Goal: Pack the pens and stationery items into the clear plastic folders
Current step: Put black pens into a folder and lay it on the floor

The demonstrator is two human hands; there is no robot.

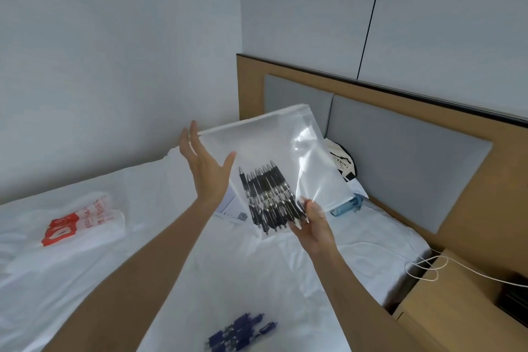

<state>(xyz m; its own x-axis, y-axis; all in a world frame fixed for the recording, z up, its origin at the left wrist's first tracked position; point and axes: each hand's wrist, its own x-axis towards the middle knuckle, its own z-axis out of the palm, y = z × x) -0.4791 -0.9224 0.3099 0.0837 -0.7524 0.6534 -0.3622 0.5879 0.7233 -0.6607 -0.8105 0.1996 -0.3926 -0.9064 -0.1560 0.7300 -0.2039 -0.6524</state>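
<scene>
White-sheeted bed (pixel 85 260) below. Right hand (pixel 310 223) pinches lower corner of clear plastic folder (pixel 271 146), raised, black pens (pixel 268 197) bunched inside. Left hand (pixel 204 163) spread flat beside folder edge, gripping nothing. Advice: steady edge, keep opening uppermost. Loose blue pens (pixel 240 331) on bed, unpacked.

Two bare forearms enter from the lower edge of the head view — no sleeve, cuff, glove or bandage covers either one as far as the frame shows. The left hand (pixel 204 168) is bare, with slender fingers and no ring or strap on the wrist. The right hand (pixel 313 226) is likewise bare; its fingernails are long and extend past the fingertips, apparently pale or unpainted — motion blur prevents a firm reading. Upper arms and clothing lie outside the frame.
</scene>
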